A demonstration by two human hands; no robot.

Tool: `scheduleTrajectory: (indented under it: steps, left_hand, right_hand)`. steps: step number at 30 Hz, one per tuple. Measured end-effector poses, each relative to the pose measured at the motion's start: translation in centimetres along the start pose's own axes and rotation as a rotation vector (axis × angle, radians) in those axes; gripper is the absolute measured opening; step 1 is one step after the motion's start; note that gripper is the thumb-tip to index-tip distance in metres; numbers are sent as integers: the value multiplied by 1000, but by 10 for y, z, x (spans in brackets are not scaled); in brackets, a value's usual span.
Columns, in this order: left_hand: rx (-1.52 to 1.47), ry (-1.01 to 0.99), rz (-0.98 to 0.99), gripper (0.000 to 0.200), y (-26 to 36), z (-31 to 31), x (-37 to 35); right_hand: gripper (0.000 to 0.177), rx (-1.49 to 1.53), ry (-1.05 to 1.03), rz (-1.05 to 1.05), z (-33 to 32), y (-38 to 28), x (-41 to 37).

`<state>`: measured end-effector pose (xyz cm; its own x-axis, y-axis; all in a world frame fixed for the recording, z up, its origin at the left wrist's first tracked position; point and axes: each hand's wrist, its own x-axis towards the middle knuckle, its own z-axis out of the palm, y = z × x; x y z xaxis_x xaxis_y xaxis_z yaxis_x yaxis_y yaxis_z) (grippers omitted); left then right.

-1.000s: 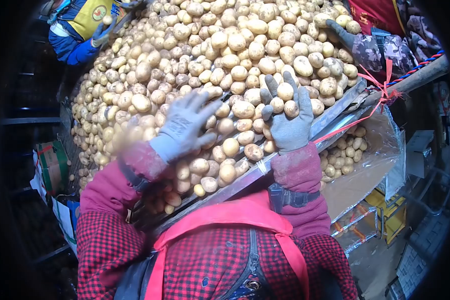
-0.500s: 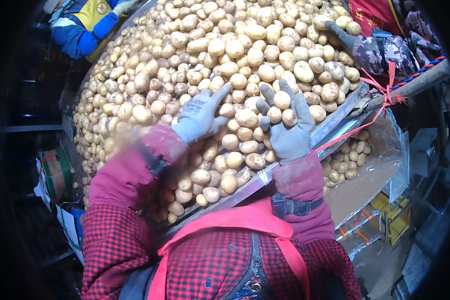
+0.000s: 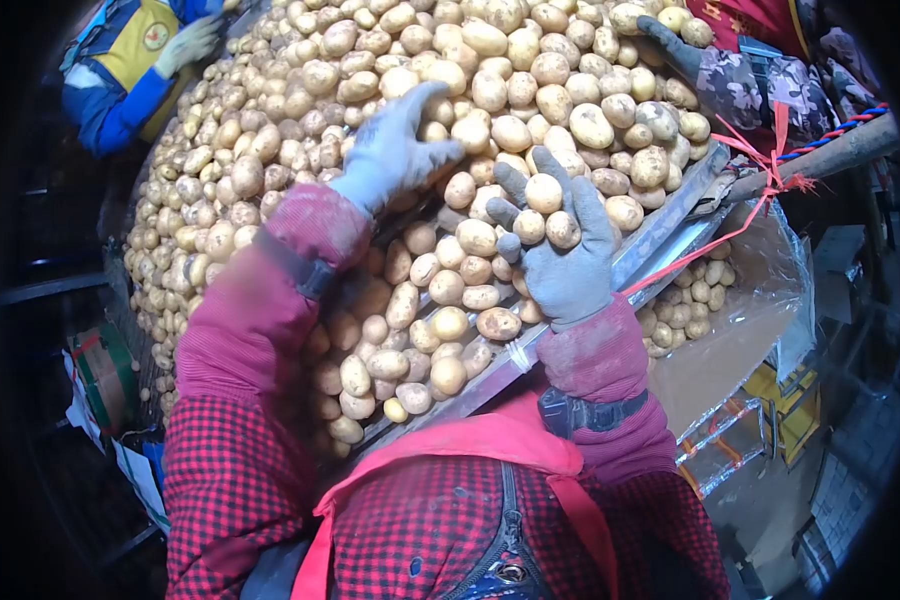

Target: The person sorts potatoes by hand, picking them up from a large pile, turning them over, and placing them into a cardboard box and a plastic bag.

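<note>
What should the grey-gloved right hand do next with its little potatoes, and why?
Probably tip them into the clear plastic-lined box at the right: the grey-gloved right hand cups three small yellow potatoes, and that box already holds similar small ones.

Gloves on left hand (image 3: 395,150) and right hand (image 3: 562,270): grey knit cloth, matt, dusty. Potatoes (image 3: 543,193): pale skins, matt, mostly smooth, some with earth specks. Rail (image 3: 660,235): bare metal, dull sheen, scuffed. Bag (image 3: 760,310): clear plastic film, glossy, creased. String (image 3: 745,160): red, thin, frayed at the knot. Sleeves (image 3: 600,350): maroon cloth, fuzzy, dust-streaked. Shirt (image 3: 420,530): red-black checked woven cloth, matt. Strap (image 3: 470,435): red, smooth cloth.
</note>
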<state>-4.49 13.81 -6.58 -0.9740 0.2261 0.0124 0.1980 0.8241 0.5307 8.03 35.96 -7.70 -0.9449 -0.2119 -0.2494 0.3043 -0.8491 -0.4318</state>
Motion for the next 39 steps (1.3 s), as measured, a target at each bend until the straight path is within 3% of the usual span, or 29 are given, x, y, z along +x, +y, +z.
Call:
scheduleTrajectory:
  steps: [1, 2, 3, 5, 6, 7, 9, 11, 13, 15, 16, 21, 23, 25, 27, 30, 33, 35, 36, 37, 39]
  left_hand:
    - [-39, -49, -12, 61, 5, -5, 12]
    - [-167, -83, -163, 50, 12, -8, 25]
    - [-298, -71, -200, 50, 13, -7, 37]
    - [-370, -55, 121, 56, 15, -10, 54]
    - [-461, -72, 135, 63, 31, -15, 49]
    - [-465, -71, 134, 63, 35, -22, 46]
    - [-378, -101, 131, 64, 33, -42, 40]
    - [-33, -95, -25, 63, 19, -66, 23]
    - [410, -75, 114, 64, -17, -77, 5]
    - [644, -356, -129, 68, -20, -85, -9]
    - [696, -222, 88, 67, -42, -79, -18]
    - [686, -287, 55, 51, -64, -55, 1]
    - [733, -404, 77, 46, -57, -59, 6]
    - [687, -291, 173, 41, -65, -55, -4]
    - [562, -298, 13, 24, -50, -59, -16]
    - [502, -251, -37, 30, -49, -62, -19]
    - [419, -225, -142, 44, -48, -63, -8]
    - [-209, -174, -188, 47, -46, -60, -3]
    - [-360, -216, -165, 47, -39, -52, -3]
    - [-514, -256, -131, 48, -23, -42, -1]
    - [-549, -219, -15, 48, 12, -39, -9]
  right_hand:
    - [59, -57, -37, -32, -4, 2, 0]
    - [55, 120, -76, 29, -8, -1, 2]
    - [55, 114, -70, 27, -8, -1, 1]
    - [53, 27, -9, 10, -3, -1, -1]
    - [53, -470, -59, -217, 0, 7, -5]
    - [53, -475, -59, -215, 0, 6, -5]
    - [57, -192, 1, -85, 0, 4, -2]
    - [54, -60, -17, -36, -4, 0, 1]
    - [52, 72, -36, 20, -6, 0, 2]
    - [54, 84, -12, 35, -4, -2, 1]
    - [56, 77, -32, 31, -9, 0, 4]
    - [52, 139, -49, 56, -9, 1, 2]
    - [51, 144, -42, 40, -4, -1, 0]
    - [50, -77, -59, -86, -5, 2, -2]
    - [50, 58, -62, -14, -12, 1, 2]
    - [51, 108, -128, -7, -11, 1, -1]
    - [50, -130, -161, -180, -6, 3, -1]
    - [50, -50, -96, -64, -4, 0, -2]
    - [51, 225, -107, 67, -11, -2, 2]
    - [51, 216, -108, 65, -8, -2, 1]
    - [49, -264, -113, -173, -2, 3, -4]
